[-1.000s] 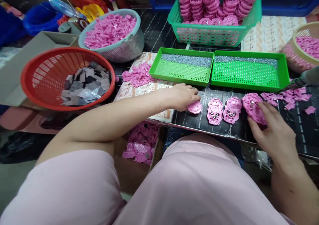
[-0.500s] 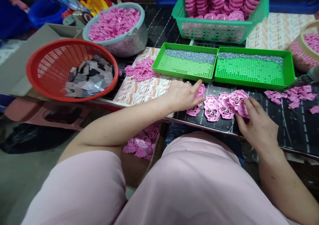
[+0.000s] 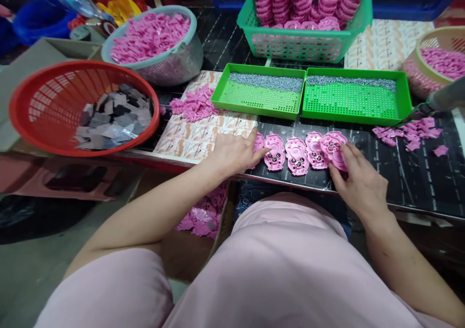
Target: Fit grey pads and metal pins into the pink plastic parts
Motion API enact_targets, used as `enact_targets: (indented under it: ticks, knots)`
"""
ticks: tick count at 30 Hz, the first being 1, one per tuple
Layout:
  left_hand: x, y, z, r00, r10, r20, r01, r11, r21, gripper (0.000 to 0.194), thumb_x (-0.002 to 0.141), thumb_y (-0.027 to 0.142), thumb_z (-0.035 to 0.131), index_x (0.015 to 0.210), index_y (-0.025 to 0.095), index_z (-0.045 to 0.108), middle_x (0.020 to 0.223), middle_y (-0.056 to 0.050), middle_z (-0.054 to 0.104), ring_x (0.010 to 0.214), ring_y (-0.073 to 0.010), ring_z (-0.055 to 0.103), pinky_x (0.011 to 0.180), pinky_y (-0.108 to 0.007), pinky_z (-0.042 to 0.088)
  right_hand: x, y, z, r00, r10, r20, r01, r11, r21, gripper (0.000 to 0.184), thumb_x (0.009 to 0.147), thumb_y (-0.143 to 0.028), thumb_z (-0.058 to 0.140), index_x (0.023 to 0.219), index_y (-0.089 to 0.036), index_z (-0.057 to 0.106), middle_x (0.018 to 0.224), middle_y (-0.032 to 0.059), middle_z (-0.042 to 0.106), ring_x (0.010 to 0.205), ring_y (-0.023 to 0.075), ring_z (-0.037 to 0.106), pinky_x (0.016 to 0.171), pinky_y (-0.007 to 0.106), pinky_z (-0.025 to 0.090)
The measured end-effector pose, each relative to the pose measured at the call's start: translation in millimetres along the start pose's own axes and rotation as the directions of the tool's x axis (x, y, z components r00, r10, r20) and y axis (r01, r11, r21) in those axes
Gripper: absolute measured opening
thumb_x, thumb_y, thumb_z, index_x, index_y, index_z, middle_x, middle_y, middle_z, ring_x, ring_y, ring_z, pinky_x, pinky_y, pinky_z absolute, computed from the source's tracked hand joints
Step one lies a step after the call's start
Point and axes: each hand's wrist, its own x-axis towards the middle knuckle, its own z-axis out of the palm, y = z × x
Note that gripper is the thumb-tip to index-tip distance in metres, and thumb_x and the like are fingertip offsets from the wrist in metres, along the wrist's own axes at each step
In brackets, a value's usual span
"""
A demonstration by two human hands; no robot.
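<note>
Several pink oval plastic shells (image 3: 296,154) lie side by side in a tight row on the black mat (image 3: 410,173) at the table's near edge. My left hand (image 3: 232,152) rests at the row's left end, fingers pressed on the leftmost shell (image 3: 258,142). My right hand (image 3: 358,180) is at the right end, its fingers curled round the rightmost shell (image 3: 333,149), which overlaps its neighbour.
Two green perforated trays (image 3: 261,102) (image 3: 354,107) with grey screws sit behind the row. A red basket (image 3: 43,105) holds grey pieces. A grey bowl (image 3: 181,61), a green basket (image 3: 301,44) and a tan basket (image 3: 417,71) hold pink parts. Loose pink parts (image 3: 410,132) lie at right.
Both hands have slid the shells leftward and pushed them together into a tight row. The right hand brought its shell against the others. The view has shifted slightly.
</note>
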Motion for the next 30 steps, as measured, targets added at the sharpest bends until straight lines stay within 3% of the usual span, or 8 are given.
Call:
enact_targets:
  ticks: [5, 10, 14, 17, 20, 24, 26, 30]
  knots:
    - [-2, -5, 4.0, 1.0, -0.015, 0.004, 0.015, 1.0, 0.014, 0.064, 0.099, 0.056, 0.027, 0.151, 0.018, 0.032, 0.098, -0.017, 0.072, 0.097, -0.0351, 0.068, 0.079, -0.04, 0.044, -2, -11, 4, 0.998, -0.034, -0.045, 0.033, 0.999, -0.022, 0.047, 0.092, -0.034, 0.054, 0.134, -0.015, 0.054, 0.137, 0.0112, 0.058, 0.105, 0.0274, 0.068, 0.085, 0.035, 0.058]
    - [-5, -11, 0.5, 0.999, -0.046, -0.006, 0.047, 0.997, 0.06, 0.065, 0.098, 0.059, 0.025, 0.147, 0.018, 0.038, 0.09, -0.017, 0.072, 0.089, -0.0357, 0.069, 0.074, -0.039, 0.045, 1, -14, 2, 0.999, 0.006, -0.05, -0.002, 0.996, 0.087, 0.045, 0.092, -0.036, 0.054, 0.133, -0.018, 0.055, 0.135, 0.0097, 0.06, 0.106, 0.0258, 0.069, 0.081, 0.033, 0.06]
    - [-9, -13, -1.3, 0.981, -0.066, -0.185, 0.077, 0.996, 0.054, 0.061, 0.1, 0.054, 0.026, 0.146, 0.018, 0.041, 0.09, -0.017, 0.071, 0.085, -0.0351, 0.069, 0.068, -0.038, 0.045, 2, 4, -3, 0.991, 0.093, -0.096, -0.062, 0.956, 0.286, 0.045, 0.09, -0.034, 0.058, 0.133, -0.02, 0.054, 0.132, 0.0091, 0.062, 0.116, 0.0236, 0.064, 0.097, 0.034, 0.055]
    - [-7, -5, 1.4, 0.923, 0.066, -0.379, -0.073, 0.997, -0.003, 0.051, 0.101, 0.045, 0.031, 0.14, 0.017, 0.05, 0.099, -0.017, 0.069, 0.091, -0.0315, 0.067, 0.069, -0.037, 0.046, -1, 19, -4, 0.979, 0.135, -0.155, -0.086, 0.954, 0.287, 0.046, 0.088, -0.034, 0.062, 0.131, -0.019, 0.055, 0.129, 0.0104, 0.064, 0.115, 0.0241, 0.065, 0.101, 0.036, 0.053]
    - [2, 17, 4.4, 0.803, 0.284, -0.524, -0.341, 0.94, -0.012, 0.042, 0.099, 0.037, 0.039, 0.133, 0.017, 0.056, 0.114, -0.015, 0.067, 0.102, -0.0272, 0.064, 0.08, -0.037, 0.048, -7, 29, -4, 0.98, 0.144, -0.138, -0.115, 0.973, 0.198, 0.048, 0.087, -0.034, 0.062, 0.132, -0.02, 0.054, 0.129, 0.0104, 0.064, 0.114, 0.0254, 0.065, 0.095, 0.036, 0.056]
    - [12, 63, 3.2, 0.649, 0.476, -0.593, -0.595, 0.804, -0.006, 0.048, 0.096, 0.043, 0.048, 0.133, 0.013, 0.055, 0.136, -0.015, 0.057, 0.123, -0.0274, 0.055, 0.099, -0.04, 0.043, -14, 32, -2, 0.987, 0.141, -0.079, -0.13, 0.983, 0.13, 0.049, 0.086, -0.033, 0.061, 0.133, -0.019, 0.053, 0.13, 0.0104, 0.063, 0.113, 0.0271, 0.065, 0.095, 0.039, 0.055]
    - [14, 87, 0.4, 0.625, 0.52, -0.582, -0.647, 0.763, -0.014, 0.059, 0.093, 0.053, 0.051, 0.133, 0.01, 0.055, 0.141, -0.018, 0.052, 0.13, -0.031, 0.048, 0.105, -0.045, 0.038, -16, 32, -3, 0.992, 0.114, -0.063, -0.105, 0.986, 0.127, 0.046, 0.087, -0.031, 0.06, 0.131, -0.019, 0.054, 0.13, 0.0106, 0.063, 0.114, 0.0272, 0.064, 0.1, 0.042, 0.051]
    - [14, 124, -5.5, 0.662, 0.564, -0.494, -0.661, 0.75, -0.029, 0.081, 0.087, 0.069, 0.048, 0.137, 0.005, 0.05, 0.144, -0.023, 0.046, 0.136, -0.0372, 0.041, 0.111, -0.055, 0.029, -16, 36, -7, 0.993, 0.097, -0.061, -0.085, 0.98, 0.178, 0.041, 0.088, -0.03, 0.059, 0.127, -0.019, 0.056, 0.123, 0.0111, 0.066, 0.112, 0.0267, 0.065, 0.102, 0.045, 0.048]
